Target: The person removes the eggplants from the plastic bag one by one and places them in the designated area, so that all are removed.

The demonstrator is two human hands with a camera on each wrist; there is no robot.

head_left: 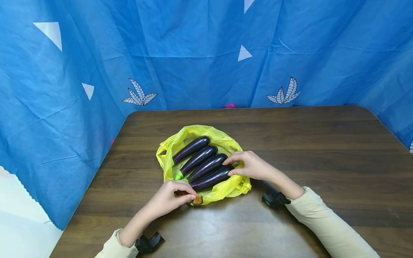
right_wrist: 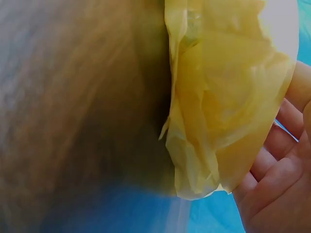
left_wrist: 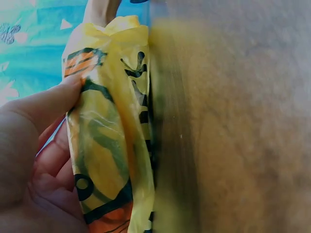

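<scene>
A yellow plastic bag (head_left: 224, 190) lies on the table with its mouth spread wide and its rim rolled down. Inside it several dark purple eggplants (head_left: 199, 157) lie side by side on a slant, green stem ends to the lower left. My left hand (head_left: 172, 195) pinches the bag's near-left rim; in the left wrist view the thumb (left_wrist: 58, 97) presses on the printed plastic, other fingers behind it. Over the bag's right rim reaches my right hand (head_left: 248, 165), thumb and forefinger about the round end of the nearest eggplant (head_left: 213, 178). The bag's side hides those fingertips in the right wrist view.
The brown wooden table (head_left: 322, 150) extends to both sides and behind the bag. A blue patterned curtain (head_left: 206, 53) hangs along its far and left edges. Black wrist cameras (head_left: 274, 199) sit below both wrists.
</scene>
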